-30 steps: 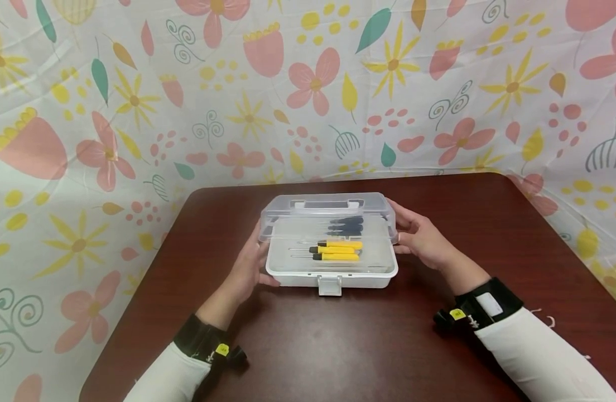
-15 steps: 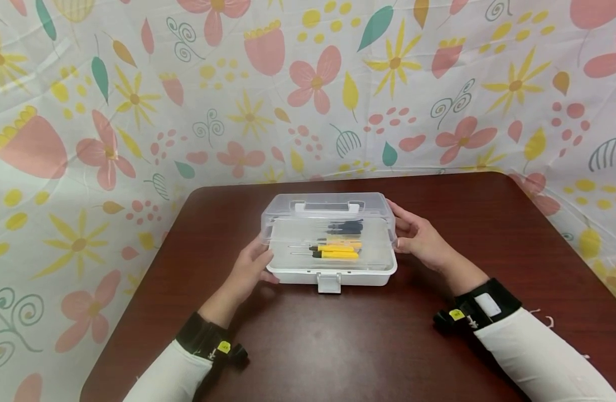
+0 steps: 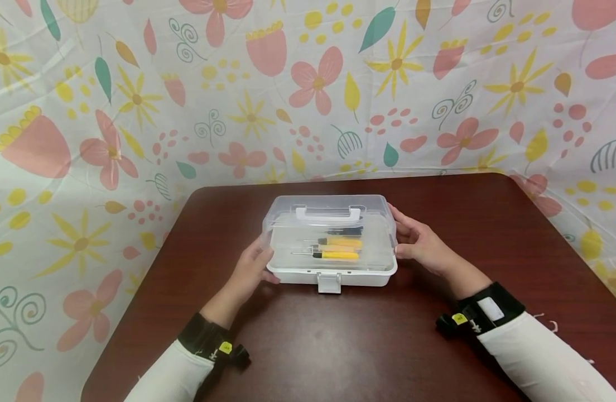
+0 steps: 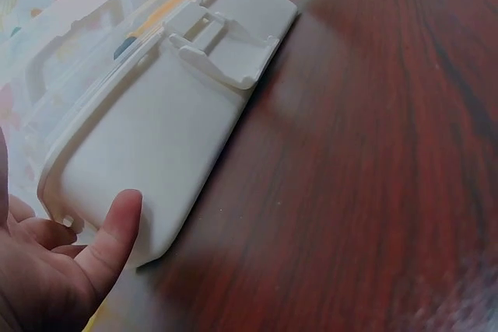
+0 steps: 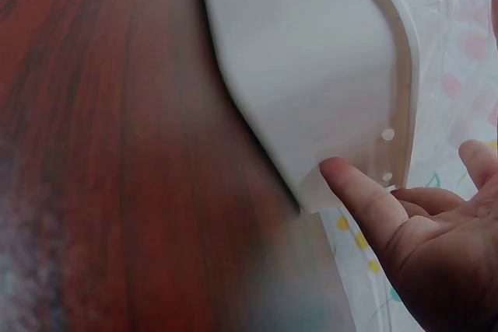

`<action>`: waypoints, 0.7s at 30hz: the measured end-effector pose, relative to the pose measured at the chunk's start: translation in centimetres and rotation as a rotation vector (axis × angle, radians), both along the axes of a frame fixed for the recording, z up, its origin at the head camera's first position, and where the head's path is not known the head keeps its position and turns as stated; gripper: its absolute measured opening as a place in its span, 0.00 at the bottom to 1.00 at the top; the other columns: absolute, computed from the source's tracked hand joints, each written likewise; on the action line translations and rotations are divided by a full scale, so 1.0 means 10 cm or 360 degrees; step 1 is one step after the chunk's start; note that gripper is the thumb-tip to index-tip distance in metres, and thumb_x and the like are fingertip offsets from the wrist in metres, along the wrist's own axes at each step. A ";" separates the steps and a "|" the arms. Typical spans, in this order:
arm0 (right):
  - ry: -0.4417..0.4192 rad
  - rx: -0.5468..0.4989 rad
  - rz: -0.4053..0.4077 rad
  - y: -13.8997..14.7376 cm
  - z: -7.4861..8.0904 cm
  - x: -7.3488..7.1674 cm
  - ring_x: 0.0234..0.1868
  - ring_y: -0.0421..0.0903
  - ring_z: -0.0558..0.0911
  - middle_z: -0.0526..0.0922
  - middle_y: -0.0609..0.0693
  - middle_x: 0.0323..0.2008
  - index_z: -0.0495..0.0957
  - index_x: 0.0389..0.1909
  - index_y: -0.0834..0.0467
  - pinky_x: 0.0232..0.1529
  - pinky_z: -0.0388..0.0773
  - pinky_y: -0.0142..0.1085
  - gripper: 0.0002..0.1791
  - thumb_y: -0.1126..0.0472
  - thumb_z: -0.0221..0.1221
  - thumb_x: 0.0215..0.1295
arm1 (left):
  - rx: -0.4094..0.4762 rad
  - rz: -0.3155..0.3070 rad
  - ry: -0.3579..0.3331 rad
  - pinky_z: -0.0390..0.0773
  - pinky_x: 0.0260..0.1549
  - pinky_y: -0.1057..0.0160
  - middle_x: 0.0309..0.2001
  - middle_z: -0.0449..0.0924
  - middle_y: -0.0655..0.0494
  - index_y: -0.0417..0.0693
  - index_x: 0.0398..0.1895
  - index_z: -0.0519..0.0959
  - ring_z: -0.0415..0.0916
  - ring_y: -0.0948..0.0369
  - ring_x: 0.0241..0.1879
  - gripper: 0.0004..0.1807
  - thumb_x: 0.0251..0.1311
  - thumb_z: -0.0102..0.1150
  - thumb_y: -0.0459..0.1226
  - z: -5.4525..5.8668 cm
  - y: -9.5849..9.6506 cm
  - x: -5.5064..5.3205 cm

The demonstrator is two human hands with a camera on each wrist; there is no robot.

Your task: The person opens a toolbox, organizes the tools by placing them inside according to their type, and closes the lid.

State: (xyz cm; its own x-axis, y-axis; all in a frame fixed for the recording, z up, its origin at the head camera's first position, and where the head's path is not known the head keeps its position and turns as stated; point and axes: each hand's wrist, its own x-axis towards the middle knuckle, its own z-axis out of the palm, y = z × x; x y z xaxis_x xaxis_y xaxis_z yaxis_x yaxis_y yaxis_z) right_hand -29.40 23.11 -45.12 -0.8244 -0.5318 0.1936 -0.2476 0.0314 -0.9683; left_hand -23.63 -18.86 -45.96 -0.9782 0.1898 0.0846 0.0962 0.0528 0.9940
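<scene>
A white plastic toolbox with a clear lid stands on the table. The lid is tilted down over the tray, its front edge above the front rim. Through it show several yellow-handled tools with thin metal shafts, and dark-handled tools behind them. My left hand holds the lid's left side, its thumb at the front corner; in the left wrist view a finger lies against the box front. My right hand holds the lid's right side, with a finger touching the box wall.
A front latch hangs down from the box, and a white carry handle sits on the lid. The dark red wooden table spreads around the box. Behind it hangs a flower-patterned cloth.
The lid has come down and forward, now covering more of the yellow-handled tools. My left hand's thumb has come round to the front of the lid's corner. The right hand has barely moved.
</scene>
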 end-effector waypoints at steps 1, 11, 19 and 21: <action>-0.0004 0.0012 0.0007 0.01 0.00 0.00 0.52 0.40 0.83 0.66 0.65 0.74 0.45 0.84 0.45 0.46 0.88 0.39 0.54 0.74 0.62 0.64 | -0.0001 -0.0006 0.0004 0.87 0.25 0.46 0.57 0.73 0.33 0.48 0.81 0.57 0.83 0.58 0.33 0.32 0.77 0.48 0.41 0.00 0.00 0.00; 0.0145 0.0192 -0.0030 -0.06 0.07 0.03 0.64 0.42 0.77 0.57 0.69 0.78 0.40 0.84 0.43 0.52 0.83 0.31 0.59 0.70 0.67 0.63 | -0.0071 0.0001 0.0055 0.88 0.29 0.47 0.59 0.78 0.34 0.61 0.81 0.60 0.85 0.55 0.35 0.34 0.74 0.57 0.38 0.00 -0.02 -0.01; 0.0285 0.0496 -0.0215 -0.18 0.09 0.10 0.59 0.52 0.78 0.67 0.57 0.74 0.32 0.84 0.39 0.49 0.80 0.27 0.72 0.58 0.78 0.53 | -0.0102 -0.0010 0.0018 0.89 0.35 0.48 0.65 0.78 0.41 0.64 0.80 0.62 0.87 0.54 0.42 0.39 0.68 0.65 0.36 -0.06 -0.03 -0.04; 0.0303 0.0537 -0.0237 -0.20 0.09 0.11 0.58 0.51 0.77 0.68 0.54 0.73 0.31 0.83 0.37 0.49 0.80 0.27 0.74 0.55 0.80 0.51 | -0.0088 -0.0023 0.0022 0.89 0.35 0.49 0.65 0.78 0.41 0.64 0.79 0.62 0.87 0.55 0.43 0.40 0.67 0.66 0.36 -0.07 -0.03 -0.04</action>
State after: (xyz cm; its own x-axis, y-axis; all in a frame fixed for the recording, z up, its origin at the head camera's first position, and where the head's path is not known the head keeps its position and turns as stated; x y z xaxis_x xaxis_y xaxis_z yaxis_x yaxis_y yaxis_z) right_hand -28.34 21.06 -44.19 -0.8634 -0.4691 0.1855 -0.3903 0.3881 -0.8349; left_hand -24.03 -19.14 -46.67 -0.9741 0.2089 0.0869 0.1109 0.1061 0.9881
